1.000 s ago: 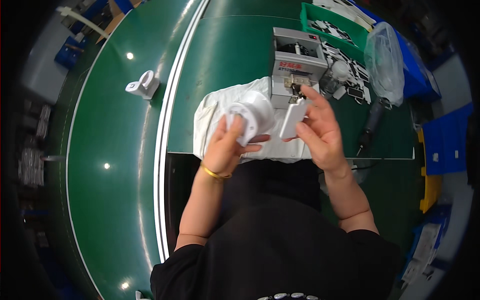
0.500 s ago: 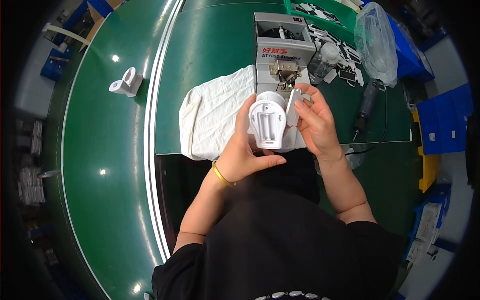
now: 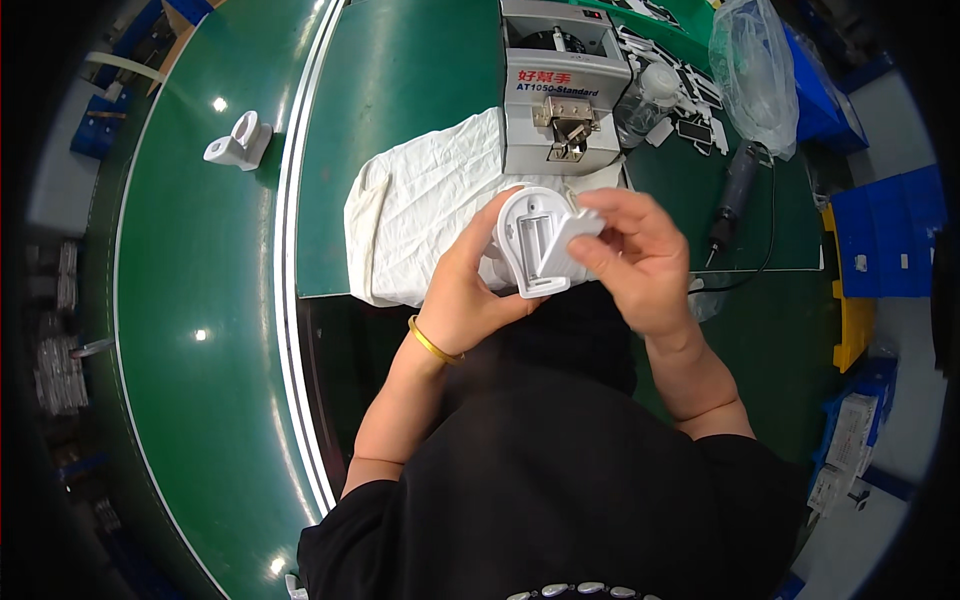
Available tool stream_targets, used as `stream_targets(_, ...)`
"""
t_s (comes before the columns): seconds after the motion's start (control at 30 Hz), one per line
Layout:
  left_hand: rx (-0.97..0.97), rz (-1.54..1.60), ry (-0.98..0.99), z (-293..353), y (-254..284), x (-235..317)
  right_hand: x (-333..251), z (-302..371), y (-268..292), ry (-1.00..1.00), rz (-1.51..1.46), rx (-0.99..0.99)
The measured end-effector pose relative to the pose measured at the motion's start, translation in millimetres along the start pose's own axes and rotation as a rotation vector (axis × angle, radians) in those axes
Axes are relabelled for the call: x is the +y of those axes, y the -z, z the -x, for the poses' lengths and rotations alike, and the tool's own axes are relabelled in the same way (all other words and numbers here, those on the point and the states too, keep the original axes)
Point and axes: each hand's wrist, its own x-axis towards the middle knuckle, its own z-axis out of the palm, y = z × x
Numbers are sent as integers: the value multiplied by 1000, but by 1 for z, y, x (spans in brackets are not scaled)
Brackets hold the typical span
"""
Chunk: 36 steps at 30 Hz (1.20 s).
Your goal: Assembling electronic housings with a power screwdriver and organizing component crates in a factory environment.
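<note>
My left hand [image 3: 465, 290] holds a white, rounded plastic device, its battery compartment [image 3: 536, 245] facing up. The compartment has two slots side by side, and no batteries show in them. Between the thumb and fingers of my right hand [image 3: 645, 262] is a white battery cover [image 3: 574, 246]. The cover is tilted over the right side of the compartment and overlaps it; whether the two touch I cannot tell. Below both hands lies a white cloth [image 3: 415, 205] on the green table. The fingers of my left hand behind the device are mostly hidden.
A grey bench machine [image 3: 560, 85] stands just beyond my hands. To its right are a clear bottle [image 3: 650, 95], several loose white and black parts, a plastic bag [image 3: 752, 80] and a corded electric screwdriver [image 3: 735, 195]. Another white device [image 3: 240, 142] rests on the green surface at left.
My right hand has brought the cover from beside the device to over its right side, turning it. The device is tilted more, and the view has shifted slightly.
</note>
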Motion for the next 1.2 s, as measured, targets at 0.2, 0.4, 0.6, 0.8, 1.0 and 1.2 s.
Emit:
stream_targets(0.2, -65, 39, 9, 1, 1, 0, -2, 0, 1, 53, 377, -158)
stream_targets(0.4, -95, 87, 20, 2, -1, -3, -6, -9, 4, 258, 764, -177)
stream_targets(0.6, -180, 272, -24, 2, 1, -5, 7, -2, 3, -357, -172, -166)
stream_targets(0.8, -25, 363, -7, 0, -11, -3, 7, 2, -6, -219, -105, -137)
stream_targets(1.0, 42, 288, -36, 3, -19, -6, 6, 3, -5, -253, -87, -96)
stream_targets(1.2, -110, 114, -26, 2, -14, 6, 9, -5, 14, -421, -189, -83)
